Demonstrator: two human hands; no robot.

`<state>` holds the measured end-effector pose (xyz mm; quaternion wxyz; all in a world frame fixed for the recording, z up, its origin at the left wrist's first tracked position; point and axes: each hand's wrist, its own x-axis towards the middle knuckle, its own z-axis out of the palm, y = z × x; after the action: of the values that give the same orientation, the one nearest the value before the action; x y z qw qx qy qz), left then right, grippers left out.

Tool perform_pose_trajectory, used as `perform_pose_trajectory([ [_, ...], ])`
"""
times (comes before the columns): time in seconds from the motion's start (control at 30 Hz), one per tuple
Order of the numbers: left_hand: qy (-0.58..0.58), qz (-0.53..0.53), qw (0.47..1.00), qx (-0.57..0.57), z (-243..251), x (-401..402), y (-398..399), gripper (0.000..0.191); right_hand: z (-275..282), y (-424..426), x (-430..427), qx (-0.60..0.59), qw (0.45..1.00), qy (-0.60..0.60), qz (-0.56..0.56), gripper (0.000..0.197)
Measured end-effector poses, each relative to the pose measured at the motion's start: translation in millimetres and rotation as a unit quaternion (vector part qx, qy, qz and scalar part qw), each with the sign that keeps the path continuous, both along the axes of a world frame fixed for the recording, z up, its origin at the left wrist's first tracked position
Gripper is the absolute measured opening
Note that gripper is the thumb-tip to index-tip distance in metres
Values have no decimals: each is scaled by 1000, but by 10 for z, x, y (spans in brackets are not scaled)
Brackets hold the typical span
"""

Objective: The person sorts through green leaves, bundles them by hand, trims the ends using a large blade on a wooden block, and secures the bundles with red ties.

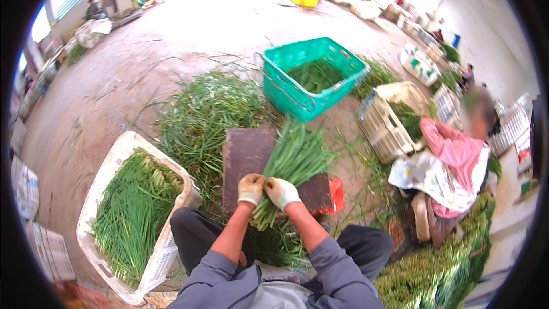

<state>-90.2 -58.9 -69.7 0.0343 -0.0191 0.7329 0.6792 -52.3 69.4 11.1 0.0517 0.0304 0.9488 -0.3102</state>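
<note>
A bundle of long green leafy stalks (296, 152), perhaps garlic chives, lies slantwise over a low dark board (248, 150), its cut ends towards me. My left hand (251, 189), in a soiled whitish work glove, is at the bundle's left side near the stalk ends. My right hand (281, 193), gloved alike, rests on top of the bundle, its fingertips close to those of the left. The fingers of both are drawn together at the bundle; whether they pinch a tie there is too small to tell.
White plastic crate (88, 223) of greens at left; loose leaf heap (206, 116) beyond the board; green plastic crate (291, 105) ahead. At right, a seated person in pink (454, 154) reaches into a beige crate (381, 133). Stacked bundles (420, 270) lie lower right.
</note>
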Motion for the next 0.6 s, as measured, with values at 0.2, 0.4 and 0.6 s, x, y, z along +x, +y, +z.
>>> perform_pose_trajectory([
  [0.2,172,-62,936,-301,427,106,-6,26,-287,-63,381,-116,975,123,-143,30],
  [0.4,289,-122,885,-344,850,434,131,12,-1100,179,137,-571,799,74,-176,12],
  [0.6,308,-86,899,-300,863,365,-17,10,-672,96,290,-491,863,61,-99,12],
])
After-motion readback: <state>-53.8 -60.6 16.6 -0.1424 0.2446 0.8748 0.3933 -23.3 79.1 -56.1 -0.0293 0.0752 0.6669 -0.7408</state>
